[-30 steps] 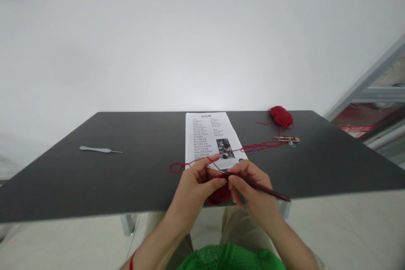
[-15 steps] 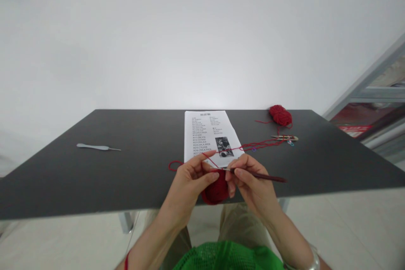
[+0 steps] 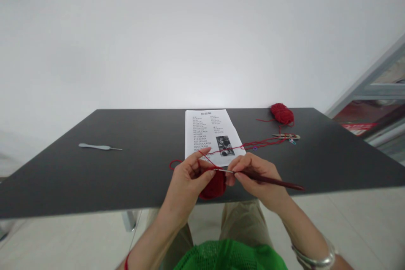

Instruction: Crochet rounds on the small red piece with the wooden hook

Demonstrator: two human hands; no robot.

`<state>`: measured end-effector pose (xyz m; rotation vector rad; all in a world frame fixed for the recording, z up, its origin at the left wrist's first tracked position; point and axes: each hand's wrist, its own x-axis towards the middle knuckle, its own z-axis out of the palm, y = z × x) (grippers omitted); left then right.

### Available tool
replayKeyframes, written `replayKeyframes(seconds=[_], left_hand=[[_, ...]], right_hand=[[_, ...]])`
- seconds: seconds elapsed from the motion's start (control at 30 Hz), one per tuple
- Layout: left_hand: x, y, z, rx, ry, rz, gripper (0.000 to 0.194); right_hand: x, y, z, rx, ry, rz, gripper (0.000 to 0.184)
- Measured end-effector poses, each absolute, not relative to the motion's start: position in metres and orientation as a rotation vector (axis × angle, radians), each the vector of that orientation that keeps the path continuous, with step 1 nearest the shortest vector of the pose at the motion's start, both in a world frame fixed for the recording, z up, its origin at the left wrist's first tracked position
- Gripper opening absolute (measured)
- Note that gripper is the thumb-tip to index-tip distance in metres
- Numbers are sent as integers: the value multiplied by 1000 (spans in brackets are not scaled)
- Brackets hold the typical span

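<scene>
My left hand point(image 3: 186, 183) pinches the top edge of a red crochet piece point(image 3: 214, 186) between thumb and fingers. A strand of red yarn runs over its raised index finger. In my right hand point(image 3: 257, 177) is a crochet hook point(image 3: 275, 181) with a dark reddish-brown handle, held like a pen. Its thin metal shaft points left, and the tip meets the upper edge of the piece near my left thumb. Just which stitch the tip is in, I cannot tell. The lower part of the red piece hangs near the table's front edge.
Printed sheets point(image 3: 207, 124) with a small photo lie beyond my hands. A red yarn ball point(image 3: 282, 114) sits at the back right, its strands running toward me past stitch markers point(image 3: 292, 141). A grey-handled hook point(image 3: 95, 147) rests on the dark table point(image 3: 136, 177) at left.
My right hand has drawn slightly right and the hook has turned, so its metal shaft shows more. The red piece has shifted a little left with my left hand and is less covered.
</scene>
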<state>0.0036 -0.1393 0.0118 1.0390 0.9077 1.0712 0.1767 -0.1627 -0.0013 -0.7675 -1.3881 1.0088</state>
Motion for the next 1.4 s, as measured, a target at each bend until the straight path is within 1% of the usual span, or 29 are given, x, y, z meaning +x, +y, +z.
replayKeyframes(seconds=[0.3, 0.47, 0.83, 0.93, 1.07, 1.13, 1.2, 1.3, 1.33, 1.4], left_hand=[[6, -140, 15, 1021, 904, 1113, 47], [8, -141, 15, 1021, 939, 1119, 46], [11, -149, 7, 1368, 1125, 1179, 36], [9, -150, 10, 1264, 1076, 1126, 37], [6, -144, 11, 926, 881, 950, 50], [7, -142, 10, 803, 818, 890, 51], [10, -144, 9, 758, 814, 915, 52], [15, -149, 8, 840, 884, 1025, 56], [16, -150, 8, 885, 906, 1047, 57], [16, -151, 7, 963, 932, 1072, 59]], right_hand=[[174, -173, -3, -873, -1604, 507, 18], [165, -178, -6, -912, -1627, 273, 19], [149, -186, -18, -925, -1602, 146, 20], [153, -180, -23, -837, -1736, -2, 20], [166, -170, -28, -657, -1869, -83, 20], [170, -170, -33, -629, -1913, -144, 26], [168, -175, -40, -686, -1914, -226, 35], [156, -183, -44, -826, -1744, -123, 42], [151, -185, -43, -833, -1658, -54, 42], [145, -185, -38, -862, -1486, 168, 34]])
